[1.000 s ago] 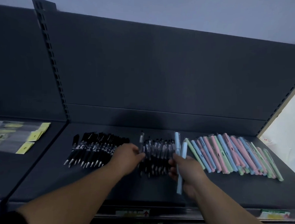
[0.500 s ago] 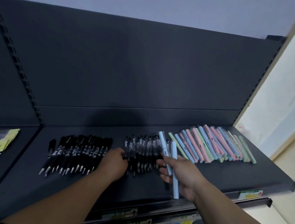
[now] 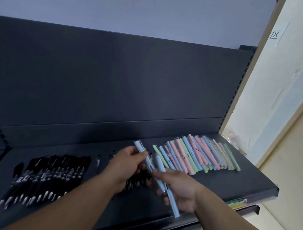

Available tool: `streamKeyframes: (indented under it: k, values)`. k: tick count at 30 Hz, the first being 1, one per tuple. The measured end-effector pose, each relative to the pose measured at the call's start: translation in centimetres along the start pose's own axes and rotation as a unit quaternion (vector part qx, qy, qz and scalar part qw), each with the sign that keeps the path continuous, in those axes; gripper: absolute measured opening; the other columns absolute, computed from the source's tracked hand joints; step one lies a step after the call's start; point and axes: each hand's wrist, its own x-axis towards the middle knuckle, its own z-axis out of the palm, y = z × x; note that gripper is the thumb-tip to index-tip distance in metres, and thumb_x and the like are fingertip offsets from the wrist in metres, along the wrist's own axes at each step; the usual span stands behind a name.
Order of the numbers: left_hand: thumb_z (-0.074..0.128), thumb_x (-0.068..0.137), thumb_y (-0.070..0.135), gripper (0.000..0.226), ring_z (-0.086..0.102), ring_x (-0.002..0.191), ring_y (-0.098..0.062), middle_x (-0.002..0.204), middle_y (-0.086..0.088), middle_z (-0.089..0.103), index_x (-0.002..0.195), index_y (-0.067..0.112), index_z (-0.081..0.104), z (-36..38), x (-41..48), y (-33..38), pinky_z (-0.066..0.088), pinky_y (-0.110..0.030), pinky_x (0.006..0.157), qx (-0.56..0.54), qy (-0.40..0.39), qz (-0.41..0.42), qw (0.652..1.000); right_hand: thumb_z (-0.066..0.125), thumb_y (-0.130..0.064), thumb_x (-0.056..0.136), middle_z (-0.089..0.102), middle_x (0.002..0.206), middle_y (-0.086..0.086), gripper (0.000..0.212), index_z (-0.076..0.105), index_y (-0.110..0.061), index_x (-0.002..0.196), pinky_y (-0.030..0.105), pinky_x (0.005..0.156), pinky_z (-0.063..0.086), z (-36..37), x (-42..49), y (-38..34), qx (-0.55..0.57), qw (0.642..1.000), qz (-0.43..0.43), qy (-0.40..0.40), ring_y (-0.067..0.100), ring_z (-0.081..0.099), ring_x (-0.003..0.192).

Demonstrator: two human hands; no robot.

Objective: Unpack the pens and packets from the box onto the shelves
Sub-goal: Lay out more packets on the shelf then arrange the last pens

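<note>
Two light blue pens in clear sleeves are held above the dark shelf (image 3: 231, 184). My right hand (image 3: 180, 189) grips the lower one (image 3: 169, 199) and touches the other. My left hand (image 3: 126, 164) pinches the upper part of the second blue pen (image 3: 142, 152). A row of pastel pink, blue and green pens (image 3: 197, 155) lies on the shelf to the right. Black pens (image 3: 45, 174) lie in a row at the left, and a second group of black pens (image 3: 135, 180) is mostly hidden under my hands. The box is out of view.
The shelf's dark back panel (image 3: 114, 82) rises behind the pens. A slotted upright (image 3: 235, 94) and a pale wall (image 3: 278, 103) stand at the right. A price label strip (image 3: 237, 203) runs along the shelf's front edge.
My left hand left the middle black pens and took hold of one of the blue pens in my right hand. The view swung further right.
</note>
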Motion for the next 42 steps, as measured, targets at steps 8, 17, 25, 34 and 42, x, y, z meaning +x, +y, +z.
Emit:
streamKeyframes:
  k: [8, 17, 25, 34, 42]
  values:
    - [0.062, 0.092, 0.028, 0.016, 0.067, 0.075, -0.013, 0.084, 0.0, 0.071, 0.103, 0.018, 0.067, 6.3, 4.2, 2.0, 0.056, -0.028, 0.065, -0.037, 0.036, 0.031, 0.998, 0.062, -0.031, 0.092, 0.06, 0.068, 0.003, 0.026, 0.069, -0.006, 0.096, 0.024, 0.046, 0.042, -9.6, 1.6, -4.2, 0.029, 0.986, -0.065, 0.15, 0.015, 0.05, 0.052]
    - [0.062, 0.091, 0.036, 0.033, 0.062, 0.078, -0.011, 0.094, 0.004, 0.065, 0.12, 0.02, 0.061, 15.9, 10.6, 1.2, 0.055, -0.027, 0.069, 0.21, 0.122, 0.011, 0.97, 0.066, -0.035, 0.088, 0.064, 0.087, -0.009, 0.045, 0.057, -0.022, 0.131, 0.018, 0.053, 0.045, -20.0, 3.8, -7.3, -0.25, 0.928, -0.161, 0.227, 0.008, 0.061, 0.068]
    - [0.051, 0.095, 0.037, 0.054, 0.025, 0.139, -0.009, 0.15, 0.007, 0.029, 0.146, 0.03, 0.033, 18.2, 9.0, -3.1, 0.017, -0.014, 0.109, 0.445, 0.163, 0.085, 0.876, 0.061, -0.06, 0.079, 0.033, 0.143, -0.016, 0.065, 0.043, -0.038, 0.138, 0.025, 0.105, 0.032, -22.4, 5.7, -2.8, -0.525, 0.786, -0.289, 0.151, 0.01, 0.034, 0.128]
    - [0.051, 0.095, 0.041, 0.056, 0.034, 0.135, -0.011, 0.149, 0.002, 0.034, 0.146, 0.025, 0.034, 17.2, 6.5, -2.6, 0.018, -0.008, 0.103, 0.417, 0.155, 0.062, 0.893, 0.054, -0.054, 0.087, 0.034, 0.146, -0.012, 0.055, 0.046, -0.035, 0.137, 0.028, 0.11, 0.027, -21.0, 4.5, -2.5, -0.527, 0.766, -0.327, 0.169, 0.012, 0.031, 0.134]
    - [0.057, 0.089, 0.046, 0.057, 0.037, 0.131, -0.01, 0.144, 0.007, 0.034, 0.14, 0.028, 0.041, 6.9, -8.6, -4.7, 0.027, -0.016, 0.107, 0.491, 0.264, 0.027, 0.83, 0.054, -0.045, 0.092, 0.04, 0.137, -0.011, 0.045, 0.046, -0.033, 0.135, 0.025, 0.105, 0.035, -7.2, 0.1, -0.2, -0.567, 0.732, -0.376, 0.043, 0.012, 0.042, 0.126]
